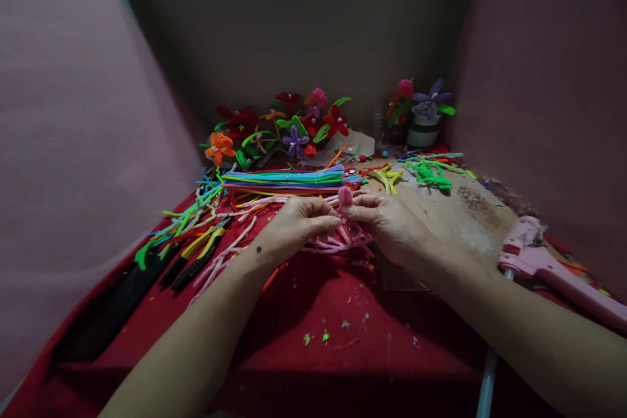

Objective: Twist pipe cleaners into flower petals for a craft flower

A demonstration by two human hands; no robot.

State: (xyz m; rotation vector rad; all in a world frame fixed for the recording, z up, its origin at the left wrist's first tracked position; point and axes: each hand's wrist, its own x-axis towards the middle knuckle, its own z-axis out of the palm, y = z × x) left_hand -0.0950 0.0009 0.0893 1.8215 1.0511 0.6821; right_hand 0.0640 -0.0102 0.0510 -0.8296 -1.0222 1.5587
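Note:
A small rounded pink pipe cleaner piece [345, 196] stands upright between my two hands over the middle of the table. The thumb and fingers of my right hand [386, 215] are pinched on its lower part. Just to its left, my left hand [304, 219] is closed, thumb against fingers; what its fingertips hold, if anything, is too small to make out. Below both hands lie loose pink pipe cleaners [337, 247]. Behind them is a bundle of blue, green and red pipe cleaners [284, 179].
Pliers with yellow and black handles [196, 255] lie at left among loose stems. A pink glue gun [533, 255] rests at right, beside a stained cardboard sheet [441, 228]. Pipe cleaner flowers [294, 137] and a small pot [424, 130] stand at the back. Scraps litter the red cloth [362, 346].

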